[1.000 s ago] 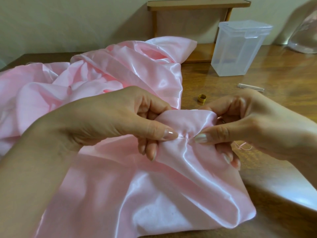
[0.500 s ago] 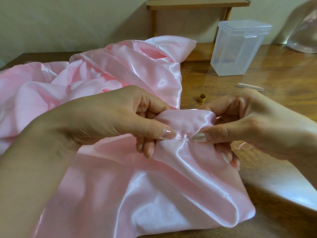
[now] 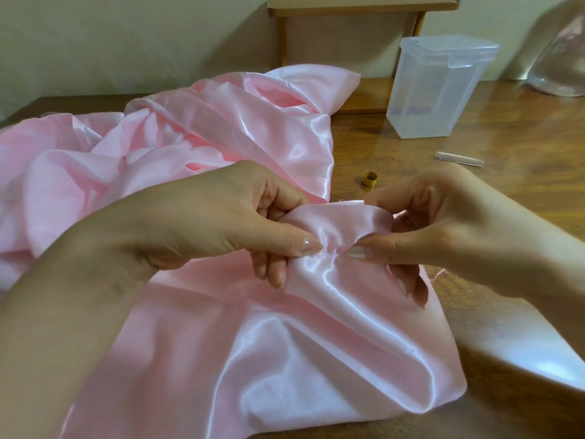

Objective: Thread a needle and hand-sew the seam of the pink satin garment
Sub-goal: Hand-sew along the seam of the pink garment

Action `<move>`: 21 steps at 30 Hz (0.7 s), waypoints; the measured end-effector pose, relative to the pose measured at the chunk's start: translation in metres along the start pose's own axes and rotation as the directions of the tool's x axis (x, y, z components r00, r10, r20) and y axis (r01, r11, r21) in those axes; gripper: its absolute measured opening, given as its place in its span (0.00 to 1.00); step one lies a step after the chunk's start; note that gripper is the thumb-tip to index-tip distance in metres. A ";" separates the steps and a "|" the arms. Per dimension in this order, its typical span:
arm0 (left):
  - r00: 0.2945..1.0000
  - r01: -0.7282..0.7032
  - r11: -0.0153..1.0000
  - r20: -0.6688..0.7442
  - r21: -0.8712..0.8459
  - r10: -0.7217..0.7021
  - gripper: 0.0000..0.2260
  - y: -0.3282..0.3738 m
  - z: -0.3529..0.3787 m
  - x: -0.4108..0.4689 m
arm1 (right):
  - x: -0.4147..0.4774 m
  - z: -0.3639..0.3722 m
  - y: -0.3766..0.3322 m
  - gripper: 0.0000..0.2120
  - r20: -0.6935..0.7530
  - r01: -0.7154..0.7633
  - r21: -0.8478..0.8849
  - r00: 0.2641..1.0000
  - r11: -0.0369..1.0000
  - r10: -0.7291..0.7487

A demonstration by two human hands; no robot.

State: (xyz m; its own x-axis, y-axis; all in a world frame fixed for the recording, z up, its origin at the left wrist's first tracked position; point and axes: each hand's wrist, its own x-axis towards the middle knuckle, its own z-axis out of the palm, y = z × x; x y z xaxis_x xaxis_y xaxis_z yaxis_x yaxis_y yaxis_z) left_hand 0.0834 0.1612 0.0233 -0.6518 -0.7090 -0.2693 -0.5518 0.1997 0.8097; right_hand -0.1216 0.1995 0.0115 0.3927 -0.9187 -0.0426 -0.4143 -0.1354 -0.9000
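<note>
Both the left hand and right hand pinch the glossy pink satin garment at frame centre, thumbs nearly meeting, apparently gathering the seam for stitching; no needle is discernible.

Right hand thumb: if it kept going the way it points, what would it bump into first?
Probably the gathered fold of pink satin, then the left hand thumb just beyond. The right hand thumb points left, straight at it.
</note>
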 end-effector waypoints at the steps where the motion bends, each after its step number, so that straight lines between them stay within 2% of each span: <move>1: 0.999 -0.042 0.998 0.016 -0.036 0.042 0.05 -0.005 0.000 0.005 | 0.000 0.002 0.000 0.05 -0.027 -0.001 -0.018 1.000 1.000 0.000; 2: 0.995 -0.085 0.995 0.046 -0.043 0.087 0.05 -0.006 0.001 0.005 | 0.000 0.005 0.000 0.03 -0.050 -0.003 -0.032 0.999 0.999 0.002; 5: 0.995 -0.067 0.994 -0.083 -0.087 0.059 0.07 -0.009 0.006 0.009 | 0.000 0.012 0.003 0.06 -0.124 -0.012 -0.083 0.992 0.996 0.002; 7: 0.996 -0.040 0.996 -0.082 -0.080 0.033 0.04 -0.007 0.009 0.010 | 0.001 0.016 0.003 0.07 -0.156 -0.017 -0.112 0.988 0.994 -0.001; 21: 0.993 0.017 0.998 -0.117 -0.060 -0.023 0.03 -0.006 0.013 0.013 | -0.001 0.021 0.006 0.07 -0.172 -0.005 -0.245 0.984 0.970 -0.038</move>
State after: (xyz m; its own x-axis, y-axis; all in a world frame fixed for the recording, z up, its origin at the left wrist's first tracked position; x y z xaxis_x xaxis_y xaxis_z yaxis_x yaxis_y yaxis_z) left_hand 0.0712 0.1597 0.0082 -0.5735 -0.7876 -0.2255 -0.5305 0.1473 0.8348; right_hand -0.1069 0.2076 -0.0032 0.2615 -0.9629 0.0668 -0.6046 -0.2173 -0.7663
